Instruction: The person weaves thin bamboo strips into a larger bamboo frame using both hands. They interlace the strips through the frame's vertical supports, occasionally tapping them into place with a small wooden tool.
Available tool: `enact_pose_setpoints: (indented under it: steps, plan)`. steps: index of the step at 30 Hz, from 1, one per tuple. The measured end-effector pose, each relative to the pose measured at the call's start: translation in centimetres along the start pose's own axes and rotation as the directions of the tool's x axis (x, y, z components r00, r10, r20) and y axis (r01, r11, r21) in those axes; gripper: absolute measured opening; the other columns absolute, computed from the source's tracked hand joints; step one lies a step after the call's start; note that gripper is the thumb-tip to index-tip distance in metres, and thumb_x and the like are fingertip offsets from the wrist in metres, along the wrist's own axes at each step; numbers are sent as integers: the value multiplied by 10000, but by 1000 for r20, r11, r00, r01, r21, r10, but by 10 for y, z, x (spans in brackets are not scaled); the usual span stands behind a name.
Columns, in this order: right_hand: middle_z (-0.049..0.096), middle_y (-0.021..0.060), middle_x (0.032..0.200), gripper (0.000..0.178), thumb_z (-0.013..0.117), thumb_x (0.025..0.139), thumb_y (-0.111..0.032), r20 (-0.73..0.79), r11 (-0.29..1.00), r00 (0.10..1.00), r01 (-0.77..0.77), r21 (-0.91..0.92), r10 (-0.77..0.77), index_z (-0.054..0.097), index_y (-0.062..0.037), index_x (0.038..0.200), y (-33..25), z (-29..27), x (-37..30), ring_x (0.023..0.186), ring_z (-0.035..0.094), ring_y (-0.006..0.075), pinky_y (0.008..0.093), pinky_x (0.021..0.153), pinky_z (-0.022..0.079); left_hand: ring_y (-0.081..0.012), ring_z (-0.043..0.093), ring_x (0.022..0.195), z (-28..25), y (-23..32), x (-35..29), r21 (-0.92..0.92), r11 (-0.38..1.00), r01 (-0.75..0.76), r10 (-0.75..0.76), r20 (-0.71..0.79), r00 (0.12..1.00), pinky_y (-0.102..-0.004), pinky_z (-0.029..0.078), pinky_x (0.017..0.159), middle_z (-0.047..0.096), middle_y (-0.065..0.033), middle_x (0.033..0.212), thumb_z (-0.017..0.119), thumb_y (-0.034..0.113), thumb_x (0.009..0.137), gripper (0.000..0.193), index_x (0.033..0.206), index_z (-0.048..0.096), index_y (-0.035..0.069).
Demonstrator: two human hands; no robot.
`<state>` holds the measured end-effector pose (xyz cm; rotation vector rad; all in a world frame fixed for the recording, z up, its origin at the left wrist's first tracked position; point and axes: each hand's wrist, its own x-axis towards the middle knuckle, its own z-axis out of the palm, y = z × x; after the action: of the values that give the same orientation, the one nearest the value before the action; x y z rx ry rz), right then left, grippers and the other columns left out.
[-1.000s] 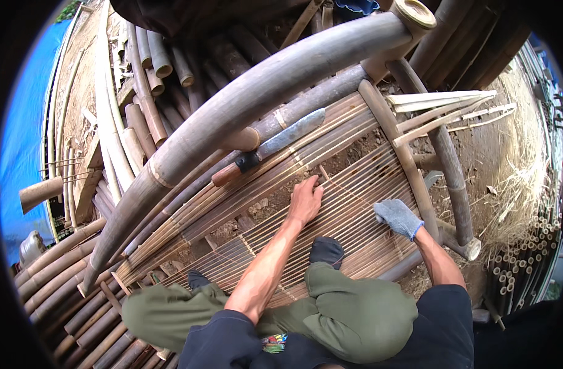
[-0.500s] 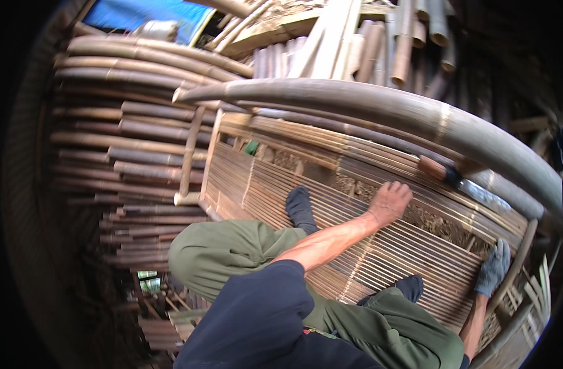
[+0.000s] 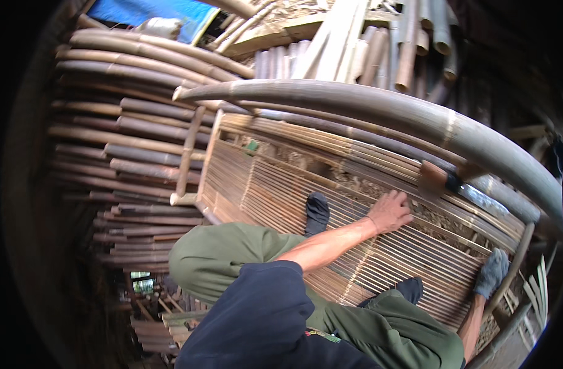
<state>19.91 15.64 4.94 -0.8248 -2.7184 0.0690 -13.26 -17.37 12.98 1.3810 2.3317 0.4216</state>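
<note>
My bare left hand (image 3: pixel 389 212) is over the front edge of a long gap in a bamboo slatted seat (image 3: pixel 281 197). Its fingers curl down on a bamboo slat (image 3: pixel 306 175) that runs along this edge. At the seat's right end is my right hand (image 3: pixel 492 272), in a grey glove, with its fingers closed around the slat's end, beside the end rail (image 3: pixel 514 265). The exact contact of the gloved fingertips is hidden. Both of my dark-socked feet (image 3: pixel 317 212) rest on the slats, and my knees are bent.
A thick bamboo pole (image 3: pixel 349 98) spans the seat's back. On the back slats lie a brown-handled tool (image 3: pixel 434 175) and a clear plastic bottle (image 3: pixel 481 200). Bamboo poles (image 3: pixel 152 126) are stacked at left, cut tubes (image 3: pixel 410 52) behind, split strips (image 3: pixel 533 292) at right.
My left hand has come slightly nearer to me, and the slat now lines the gap's front edge. The gloved hand has dipped and curled a little. My left foot has shifted right.
</note>
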Motion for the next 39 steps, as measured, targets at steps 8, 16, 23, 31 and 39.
enact_pose_setpoints:
  steps: [8,16,23,31,39]
  plan:
    - [565,102,818,188,475,927,-152,124,993,985,-120,-13,121,567,-112,769,-48,-31,23,845,568,314,462,970,439,-320,527,994,7,31,2,125,966,-225,246,-196,949,-469,430,851,561,-129,1046,694,191,848,252,1078,665,93]
    - [667,101,984,221,508,968,-92,-200,939,920,-343,5,337,653,-111,1132,-59,-100,-18,978,638,282,391,902,522,-323,518,901,67,87,35,-171,984,-53,64,63,996,-445,420,825,562,-126,922,612,267,954,233,1008,718,66]
    - [577,48,766,170,484,963,-116,329,511,650,-750,419,685,636,-41,974,-37,-263,-55,631,600,135,289,585,478,-287,518,876,76,83,38,-178,978,-107,105,-21,994,-445,402,778,542,-66,832,628,348,943,281,867,730,98]
    - [699,131,891,131,618,868,-32,368,770,823,-550,323,433,706,-4,961,-79,-352,-53,818,649,303,394,769,497,-388,463,1226,67,157,44,-244,905,-349,358,-11,934,-490,373,1057,487,-227,1300,585,58,787,586,1353,454,-23]
    - [674,99,1082,246,633,963,-141,36,528,601,-729,435,799,666,22,1144,-30,-286,-77,922,612,153,264,812,481,-340,632,812,81,203,90,-468,868,-165,112,-138,984,-429,534,700,532,-136,961,613,113,897,224,1099,567,28]
